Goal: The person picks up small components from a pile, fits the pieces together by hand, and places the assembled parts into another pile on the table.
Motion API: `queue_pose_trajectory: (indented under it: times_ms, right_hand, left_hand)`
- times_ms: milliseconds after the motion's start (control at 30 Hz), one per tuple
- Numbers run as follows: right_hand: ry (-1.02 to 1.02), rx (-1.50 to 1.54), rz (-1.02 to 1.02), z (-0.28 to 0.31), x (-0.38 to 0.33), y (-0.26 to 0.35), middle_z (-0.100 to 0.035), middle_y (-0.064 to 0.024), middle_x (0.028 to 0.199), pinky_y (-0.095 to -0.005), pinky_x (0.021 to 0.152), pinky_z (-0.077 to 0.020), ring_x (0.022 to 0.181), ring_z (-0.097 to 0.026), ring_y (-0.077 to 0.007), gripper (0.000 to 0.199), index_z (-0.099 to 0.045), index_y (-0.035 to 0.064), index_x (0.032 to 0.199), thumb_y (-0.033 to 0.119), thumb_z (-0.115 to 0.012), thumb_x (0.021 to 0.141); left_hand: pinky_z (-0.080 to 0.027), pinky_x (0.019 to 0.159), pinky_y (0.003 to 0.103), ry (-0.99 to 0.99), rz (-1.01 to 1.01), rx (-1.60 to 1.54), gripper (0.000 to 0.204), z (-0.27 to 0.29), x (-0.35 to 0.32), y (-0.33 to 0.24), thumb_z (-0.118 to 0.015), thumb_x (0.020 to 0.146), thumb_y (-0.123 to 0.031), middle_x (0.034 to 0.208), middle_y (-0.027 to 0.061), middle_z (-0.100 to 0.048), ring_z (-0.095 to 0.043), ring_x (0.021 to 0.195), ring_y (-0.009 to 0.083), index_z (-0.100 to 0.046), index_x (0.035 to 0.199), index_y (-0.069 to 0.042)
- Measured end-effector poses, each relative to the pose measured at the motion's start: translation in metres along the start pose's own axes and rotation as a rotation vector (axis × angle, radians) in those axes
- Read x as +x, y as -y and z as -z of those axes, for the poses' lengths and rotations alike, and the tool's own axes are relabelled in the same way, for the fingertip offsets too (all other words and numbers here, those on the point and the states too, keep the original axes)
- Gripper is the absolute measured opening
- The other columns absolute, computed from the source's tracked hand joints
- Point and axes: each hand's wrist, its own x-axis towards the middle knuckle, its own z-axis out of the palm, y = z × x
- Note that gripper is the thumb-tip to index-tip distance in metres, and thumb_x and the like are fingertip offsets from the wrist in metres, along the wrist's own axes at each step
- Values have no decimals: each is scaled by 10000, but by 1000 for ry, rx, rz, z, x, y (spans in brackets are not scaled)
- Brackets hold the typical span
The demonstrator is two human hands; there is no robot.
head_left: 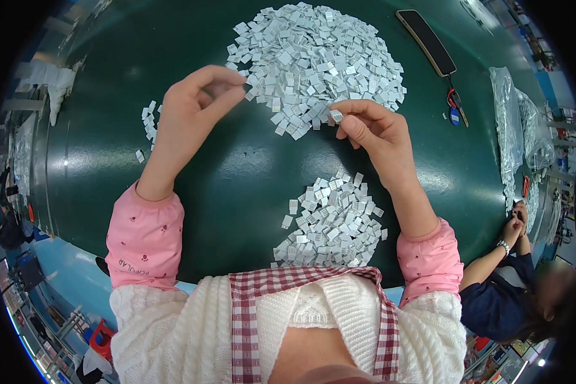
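A broad heap of small white flat chips covers the far middle of the green table; many show short contact strips at one end. My left hand hovers at the heap's left edge, thumb and forefinger curved with a small gap between their tips, and nothing shows in it. At the heap's near right edge, my right hand pinches a single white chip between thumb and forefinger. A smaller pile of the same chips lies close to my body, between my forearms.
Several loose chips lie left of my left forearm. A dark-screened phone rests at the far right, with keys and a blue tag on its strap. Clear plastic bags lie at the right edge, where another person sits.
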Motion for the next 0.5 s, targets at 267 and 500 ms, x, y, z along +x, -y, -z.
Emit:
queue_pose_trajectory:
  times_ms: [267, 500]
  right_hand:
    - [-3, -6, 23, 1, -2, 0, -695, -53, 850, -192, 657, -445, 776, -631, -95, 223, -727, 7, 1160, 101, -715, 958]
    - [39, -73, 37, 19, -14, -2, -687, -42, 865, -193, 674, -437, 754, -599, -89, 220, -727, 2, 1140, 65, -740, 930]
  left_hand:
    - [-409, 723, 242, 85, -173, 452, 186, 26, -9, 14, -753, 852, -36, 1015, -11, -663, -541, 884, 113, -738, 1036, -55]
    - [-426, 756, 273, 171, -115, 560, 181, 41, -9, 18, -738, 833, -26, 986, -2, -650, -535, 909, 158, -730, 1012, -55]
